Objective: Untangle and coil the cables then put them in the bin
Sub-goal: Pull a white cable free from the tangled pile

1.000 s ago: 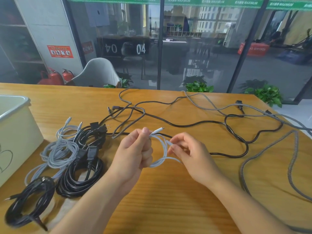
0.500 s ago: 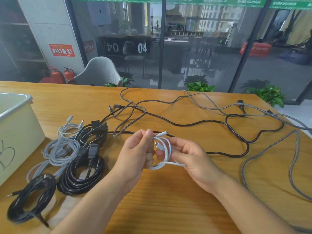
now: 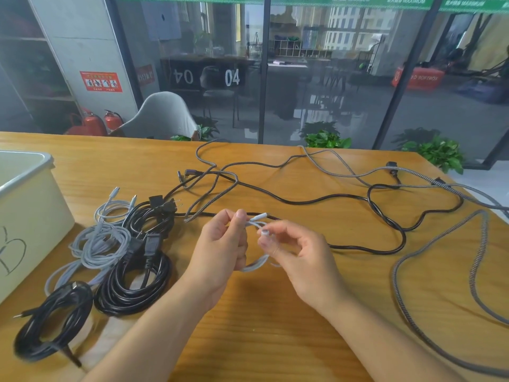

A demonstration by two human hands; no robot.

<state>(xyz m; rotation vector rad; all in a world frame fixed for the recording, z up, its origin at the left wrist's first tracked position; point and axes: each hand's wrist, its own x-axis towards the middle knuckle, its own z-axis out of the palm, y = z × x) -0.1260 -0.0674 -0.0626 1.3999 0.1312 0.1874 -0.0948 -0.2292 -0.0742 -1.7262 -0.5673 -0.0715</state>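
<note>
Coiling of a short white cable [image 3: 254, 267], held above the wooden table [image 3: 275, 340] at the centre of the frame, is the step we judge to be in hand. We see the left hand [image 3: 220, 252] pinching the small white coil between thumb and forefinger, with one white plug [image 3: 260, 216] poking out toward the right, while the right hand [image 3: 300, 257] pinches the other white plug end [image 3: 265, 232] between thumb and fingertips just beside the coil. We take this as the finishing tuck of the loose end. At the left of the frame lie cables already wound: a grey braided coil [image 3: 99, 244], a black power cord coil [image 3: 137, 282] touching it, and a second black coil [image 3: 52, 323] at the lower left. The cream bin [image 3: 30, 216] stands at the left edge; whether anything lies in it we cannot tell. Across the upper right of the table a long black cable [image 3: 385, 216] and grey braided cables [image 3: 413, 271] are crossed and still uncoiled. The next move, in our judgement, calls for passing the pinched plug through or around the loops so that the coil holds its shape, then setting it down with the finished coils or into the bin before the tangle is taken up.
</note>
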